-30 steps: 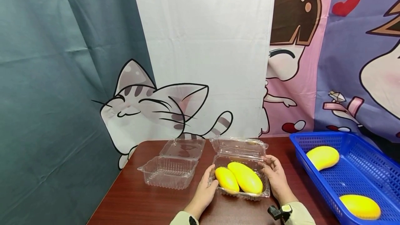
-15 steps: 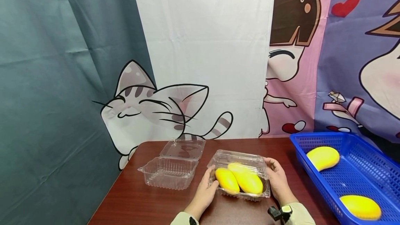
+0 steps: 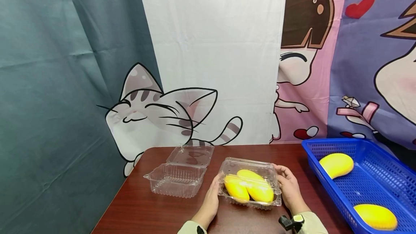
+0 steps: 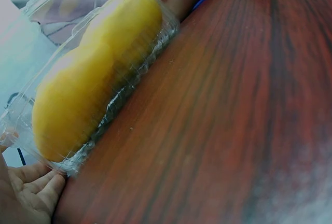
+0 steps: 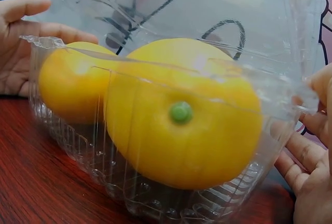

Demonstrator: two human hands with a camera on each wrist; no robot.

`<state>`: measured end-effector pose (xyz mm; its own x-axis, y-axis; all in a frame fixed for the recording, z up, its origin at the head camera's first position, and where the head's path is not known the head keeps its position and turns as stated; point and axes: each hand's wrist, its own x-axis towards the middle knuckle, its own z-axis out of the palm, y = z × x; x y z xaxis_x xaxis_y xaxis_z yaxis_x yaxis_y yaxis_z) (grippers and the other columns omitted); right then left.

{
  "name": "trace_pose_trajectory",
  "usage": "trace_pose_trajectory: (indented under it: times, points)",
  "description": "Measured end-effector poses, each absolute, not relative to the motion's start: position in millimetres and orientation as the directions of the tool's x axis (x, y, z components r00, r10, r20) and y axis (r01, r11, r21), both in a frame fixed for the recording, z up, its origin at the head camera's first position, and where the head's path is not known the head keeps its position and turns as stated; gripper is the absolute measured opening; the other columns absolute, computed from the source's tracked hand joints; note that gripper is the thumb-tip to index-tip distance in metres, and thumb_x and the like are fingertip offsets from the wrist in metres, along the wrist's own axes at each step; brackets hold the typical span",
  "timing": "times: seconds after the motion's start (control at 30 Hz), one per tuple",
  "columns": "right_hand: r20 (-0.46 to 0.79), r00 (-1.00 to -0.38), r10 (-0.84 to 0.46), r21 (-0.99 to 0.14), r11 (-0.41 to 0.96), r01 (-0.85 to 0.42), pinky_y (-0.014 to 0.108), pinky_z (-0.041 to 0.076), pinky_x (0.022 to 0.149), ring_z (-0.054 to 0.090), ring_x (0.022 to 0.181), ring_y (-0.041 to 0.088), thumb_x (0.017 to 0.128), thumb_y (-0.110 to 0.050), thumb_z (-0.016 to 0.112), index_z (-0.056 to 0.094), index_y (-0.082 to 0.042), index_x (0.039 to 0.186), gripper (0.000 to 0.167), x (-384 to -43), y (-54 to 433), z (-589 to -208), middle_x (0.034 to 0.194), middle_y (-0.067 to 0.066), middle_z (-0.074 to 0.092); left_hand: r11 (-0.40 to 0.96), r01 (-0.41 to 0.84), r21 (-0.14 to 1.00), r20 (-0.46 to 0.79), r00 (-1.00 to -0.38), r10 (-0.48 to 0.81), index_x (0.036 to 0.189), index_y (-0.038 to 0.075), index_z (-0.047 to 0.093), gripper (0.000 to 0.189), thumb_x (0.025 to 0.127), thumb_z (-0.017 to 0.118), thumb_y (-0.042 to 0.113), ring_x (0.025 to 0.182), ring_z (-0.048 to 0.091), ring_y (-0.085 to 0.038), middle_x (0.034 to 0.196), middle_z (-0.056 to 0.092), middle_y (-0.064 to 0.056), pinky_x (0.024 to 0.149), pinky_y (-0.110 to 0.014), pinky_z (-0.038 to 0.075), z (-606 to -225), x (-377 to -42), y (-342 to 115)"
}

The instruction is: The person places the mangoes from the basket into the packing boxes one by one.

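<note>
A clear plastic clamshell container [image 3: 234, 200] stands in front of me with two yellow mangoes [image 3: 236, 187] inside. Its lid [image 3: 248, 162] is folded over the fruit; whether its rim meets the base I cannot tell. My left hand [image 3: 209, 201] rests along the container's left side, fingers mostly straight. At the opposite side my right hand [image 3: 289, 189] grips the edge near the corner. In the right wrist view the green stem end of the larger mango [image 5: 181, 146] shows through the clear wall, with right-hand fingers [image 5: 306, 154] beside it.
Left of it stands a second clear clamshell [image 3: 177, 181], lid laid back, with nothing visible in it. On the right a blue perforated basket [image 3: 336, 199] holds two yellow mangoes [image 3: 375, 216]. The wooden table [image 3: 139, 208] ends at a printed curtain [image 3: 211, 53].
The lid has swung forward and down over the two mangoes from standing back. My left thumb has left the container's front corner. My right hand has stayed at the right side.
</note>
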<state>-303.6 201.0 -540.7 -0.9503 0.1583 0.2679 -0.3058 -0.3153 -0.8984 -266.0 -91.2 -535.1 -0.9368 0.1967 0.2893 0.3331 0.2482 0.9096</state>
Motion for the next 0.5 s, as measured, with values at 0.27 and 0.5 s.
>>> trace_pose_trajectory:
  times: [0.27,0.5]
  points:
    - [0.217,-0.961,0.169,-0.916,-0.307,-0.260,0.019,0.054,0.073,0.063,0.104,-0.001,0.096,0.007,0.052,0.057,0.005,0.114,0.019,-303.0,200.7,-537.4,0.117,-0.019,0.069,0.138,0.382,0.914,0.344,-0.909,0.234,0.155,0.000,0.033,0.057,0.112,0.008,0.028,0.130,0.051,-0.037,0.154,0.040,-0.025,0.108,-0.037,0.040,-538.1,-265.9,-95.8]
    - [0.201,-0.965,0.171,-0.919,-0.309,-0.246,0.019,0.054,0.071,0.064,0.101,0.000,0.097,0.005,0.054,0.057,0.005,0.115,0.018,-302.2,200.5,-536.6,0.117,-0.019,0.069,0.029,0.293,0.956,0.277,-0.928,0.248,0.156,-0.001,0.032,0.061,0.112,0.009,0.034,0.146,0.027,-0.039,0.160,0.032,-0.023,0.116,-0.058,0.025,-537.8,-268.3,-95.5]
